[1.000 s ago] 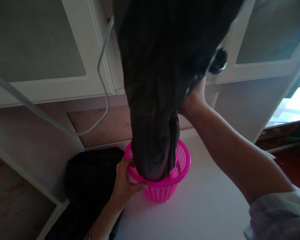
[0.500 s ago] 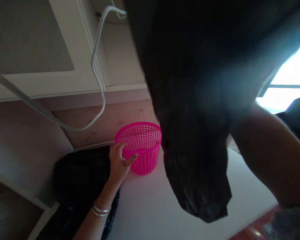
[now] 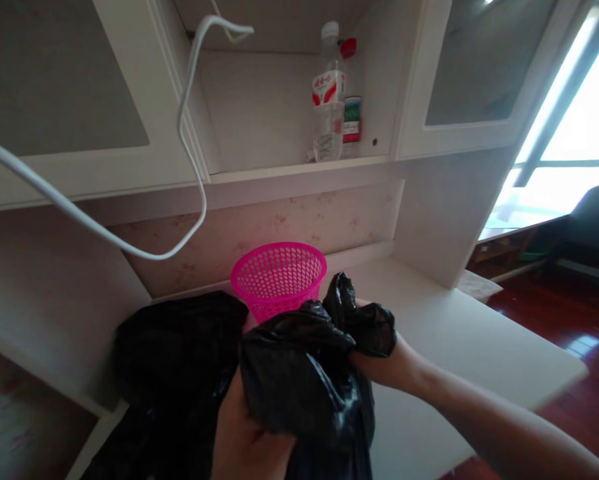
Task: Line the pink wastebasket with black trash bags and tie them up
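A black plastic bag (image 3: 304, 387) hangs bunched between my two hands in front of the desk. My left hand (image 3: 252, 433) grips its left side from below, with the fingers partly hidden by the plastic. On the other side, my right hand (image 3: 379, 363) is closed around the gathered upper part, and a crumpled flap covers most of its fingers. Just behind the bag stands a pink perforated basket (image 3: 279, 270), upright on the desk, its front partly covered by the plastic. Another heap of black plastic (image 3: 179, 360) lies to the left.
The white desk (image 3: 479, 340) stretches right. Above it, an open shelf holds a clear bottle (image 3: 328, 120) and a red-capped bottle (image 3: 352, 120) behind it. A white cable (image 3: 194, 147) dangles at the upper left. A dark chair (image 3: 594, 220) stands by the window.
The black bag, held high across the view before, has come down and is bunched in front of the basket. My left hand has left the basket rim and now holds the bag too.
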